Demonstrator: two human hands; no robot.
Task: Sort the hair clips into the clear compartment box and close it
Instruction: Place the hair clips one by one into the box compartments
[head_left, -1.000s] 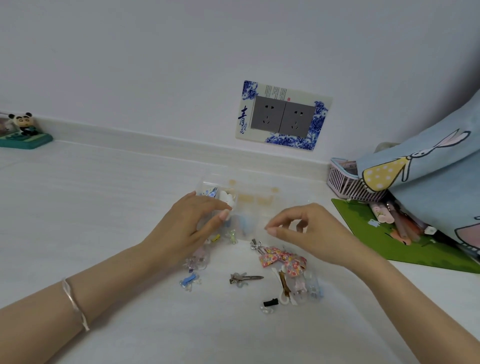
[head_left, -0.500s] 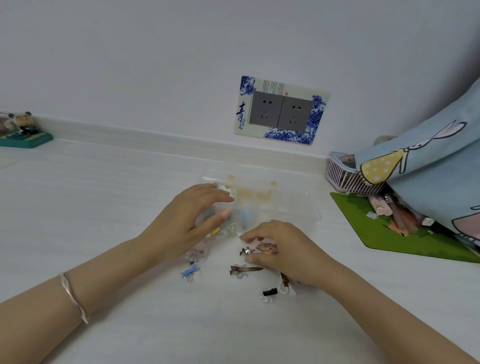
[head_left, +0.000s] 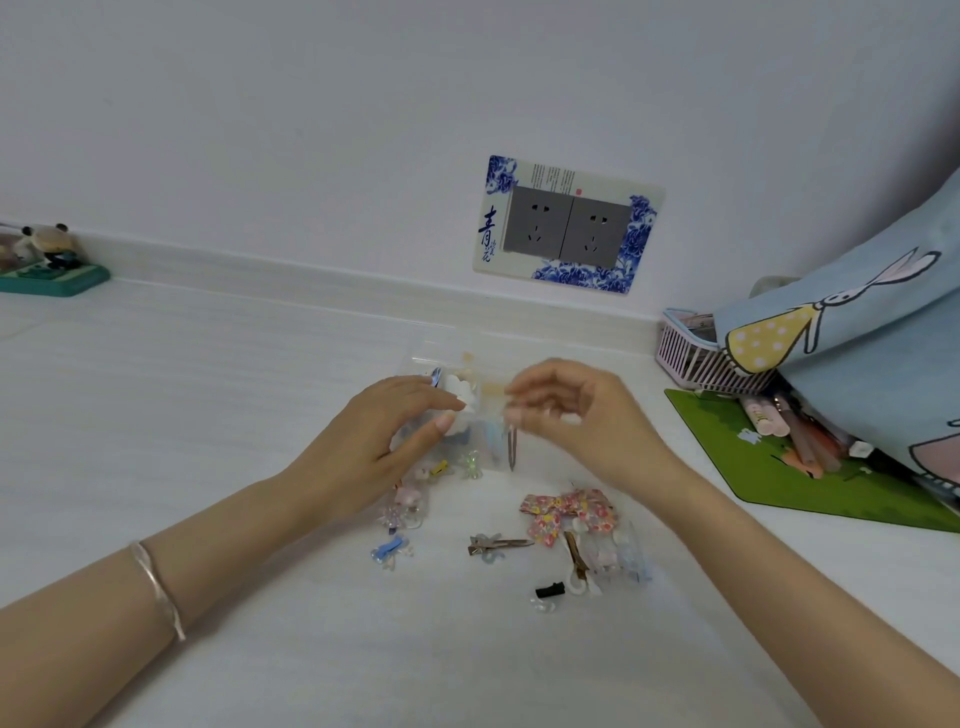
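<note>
with right fingers (head_left: 513, 414), pinches a slim metal clip (head_left: 511, 449) by its top, tip down, just right of frame centre; right hand (head_left: 587, 426) slightly blurred, by the right part of the clear compartment box (head_left: 447, 358). with left fingers (head_left: 442, 422) curled, grips the box's left end at centre frame, left hand (head_left: 374, 447) partly over it; silver bracelet (head_left: 156, 587) on that wrist. inside the box, a white clip (head_left: 462, 395); which compartment, cannot tell. on the white table (head_left: 208, 415), below centre: floral bow clip (head_left: 566, 512), metal clip with a blue bow (head_left: 498, 544), small blue clip (head_left: 389, 551), black clip (head_left: 550, 591). right edge of frame: green mat (head_left: 753, 467), pink basket (head_left: 691, 356), blue rabbit bag (head_left: 857, 338). upper centre: socket plate (head_left: 569, 223) on the wall.
</note>
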